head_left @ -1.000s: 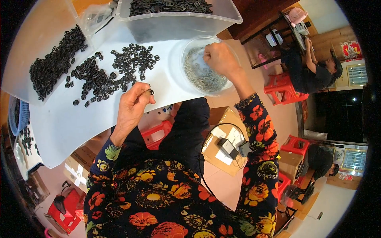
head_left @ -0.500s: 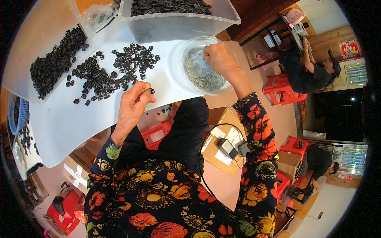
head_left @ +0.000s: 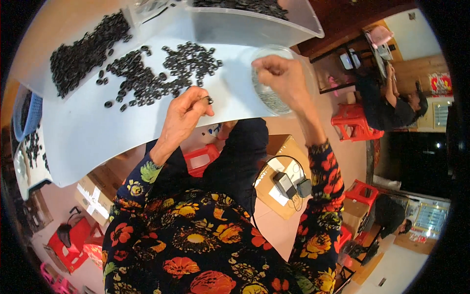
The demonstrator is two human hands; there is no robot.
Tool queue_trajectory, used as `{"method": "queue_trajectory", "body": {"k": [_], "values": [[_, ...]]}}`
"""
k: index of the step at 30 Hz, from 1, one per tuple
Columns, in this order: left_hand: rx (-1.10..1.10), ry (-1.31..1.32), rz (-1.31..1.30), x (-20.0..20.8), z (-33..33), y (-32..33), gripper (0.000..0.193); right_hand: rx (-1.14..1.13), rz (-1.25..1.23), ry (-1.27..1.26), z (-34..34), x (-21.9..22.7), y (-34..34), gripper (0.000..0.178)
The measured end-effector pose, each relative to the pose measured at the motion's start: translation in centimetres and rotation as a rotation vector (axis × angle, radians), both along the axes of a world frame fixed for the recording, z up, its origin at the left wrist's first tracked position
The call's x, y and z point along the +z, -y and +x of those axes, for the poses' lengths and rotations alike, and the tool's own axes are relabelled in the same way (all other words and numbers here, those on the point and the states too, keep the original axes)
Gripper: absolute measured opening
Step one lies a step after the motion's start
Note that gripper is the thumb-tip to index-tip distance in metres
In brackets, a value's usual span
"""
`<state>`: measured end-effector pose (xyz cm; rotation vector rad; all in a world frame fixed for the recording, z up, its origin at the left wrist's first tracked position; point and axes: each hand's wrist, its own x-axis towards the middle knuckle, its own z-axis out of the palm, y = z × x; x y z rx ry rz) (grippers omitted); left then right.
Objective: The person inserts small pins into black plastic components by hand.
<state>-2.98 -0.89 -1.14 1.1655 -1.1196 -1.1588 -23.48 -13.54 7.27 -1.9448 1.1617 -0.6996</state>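
Note:
My left hand (head_left: 186,113) is closed over the front edge of the white table, pinching a small black plastic piece (head_left: 210,100) that sticks out past the fingertips. My right hand (head_left: 286,81), a little blurred, hovers with curled fingers over a round clear bowl (head_left: 259,51) of small silvery metal pins (head_left: 269,95). What the right fingers hold, if anything, is hidden. Beyond my left hand lie loose piles of small black oval pieces with slots, one pile (head_left: 191,63) to the right and another (head_left: 134,78) to the left.
A large clear bin (head_left: 254,27) of black pieces stands at the back; more black pieces fill a tipped clear container (head_left: 88,54) at far left. A blue basket (head_left: 32,115) sits at the left. Below are a cardboard box (head_left: 281,183) with adapters and red stools. Two people sit at right.
The view has shifted, moving the table and piles rightward in the picture. My right hand has lifted and turned slightly over the bowl. My left hand keeps its pinch on the black piece.

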Motion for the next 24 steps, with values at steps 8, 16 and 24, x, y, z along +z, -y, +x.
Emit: {"method": "queue_trajectory", "body": {"k": [8,16,24], "values": [[0.01,-0.136,0.004,1.2,-0.2,0.1,0.011,-0.015,0.283,0.467,5.1,-4.6,-7.6,0.007],[0.071,-0.103,0.01,0.7,-0.6,-0.1,0.007,-0.103,0.303,0.716,6.5,-6.4,-7.6,0.01],[0.113,-0.119,-0.031,0.1,-0.8,0.0,0.006,-0.117,0.278,0.745,7.2,-6.6,-8.2,0.012]]}}
